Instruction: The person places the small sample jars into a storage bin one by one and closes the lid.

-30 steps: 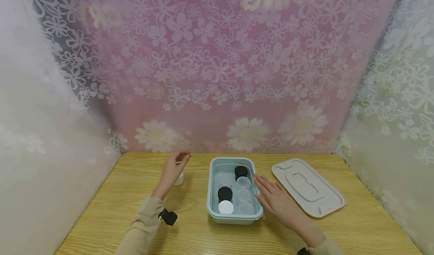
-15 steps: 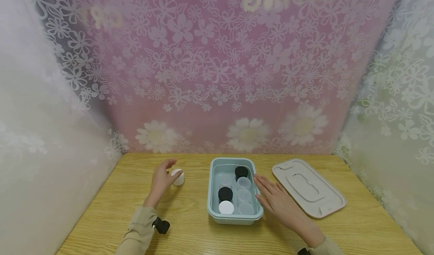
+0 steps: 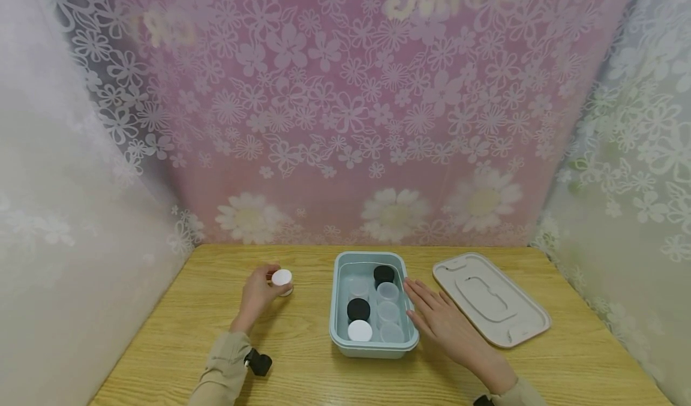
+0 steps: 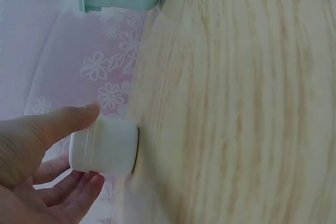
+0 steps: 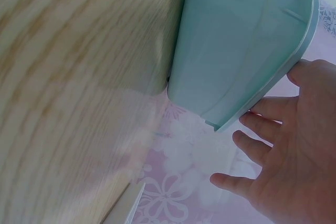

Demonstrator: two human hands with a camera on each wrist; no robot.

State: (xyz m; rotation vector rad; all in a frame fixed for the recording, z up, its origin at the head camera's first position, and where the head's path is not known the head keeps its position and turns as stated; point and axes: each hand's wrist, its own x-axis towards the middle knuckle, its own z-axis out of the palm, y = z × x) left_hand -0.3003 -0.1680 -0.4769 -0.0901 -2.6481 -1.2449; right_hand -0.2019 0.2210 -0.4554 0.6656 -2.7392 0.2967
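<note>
A small white lidded jar (image 3: 282,279) stands upright on the table, left of the light blue plastic box (image 3: 372,353). My left hand (image 3: 256,293) pinches this jar (image 4: 113,146) between thumb and fingers, near its lid. Extended fingers of my right hand (image 3: 444,322) touch the box's right rim; in the right wrist view the hand (image 5: 294,156) lies along that rim (image 5: 273,82). Inside the box are two black-lidded jars (image 3: 358,309), one white-lidded jar (image 3: 360,331) and several translucent-lidded ones (image 3: 388,312).
To the right of the box, a pale rectangular lid (image 3: 491,298) lies on the wood-grain table (image 3: 302,370). Floral curtains (image 3: 345,124) enclose the table at the back and on both sides.
My left hand has come down and toward me from above and behind the white jar, and its thumb and fingers have closed on it. The right hand and the box have stayed put.
</note>
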